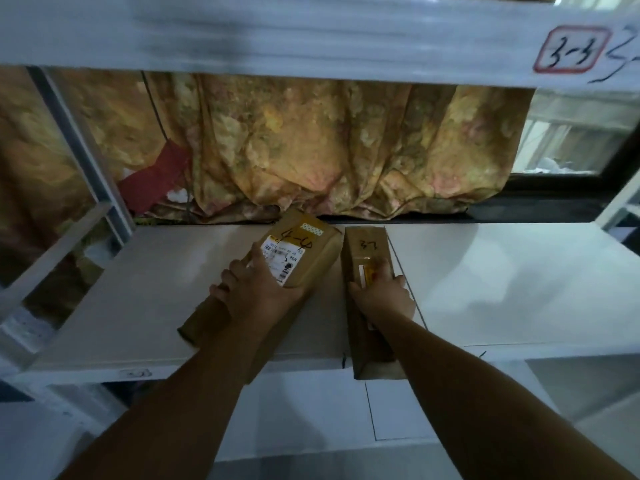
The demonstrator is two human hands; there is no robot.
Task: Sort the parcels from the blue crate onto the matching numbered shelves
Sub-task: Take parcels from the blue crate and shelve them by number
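White shelf (502,289): outstretched left hand (256,292) clasps labelled parcel (311,251), right hand (384,296) narrow parcel (367,244), fingers (230,271) curled.

The wider parcel (304,251) and the narrow parcel (367,249) are wrapped in matt brown paper, the first bearing a smooth white paper label (282,259). The shelf (502,278) is smooth white board with a faint sheen; the curtain (311,143) is creased floral cloth.
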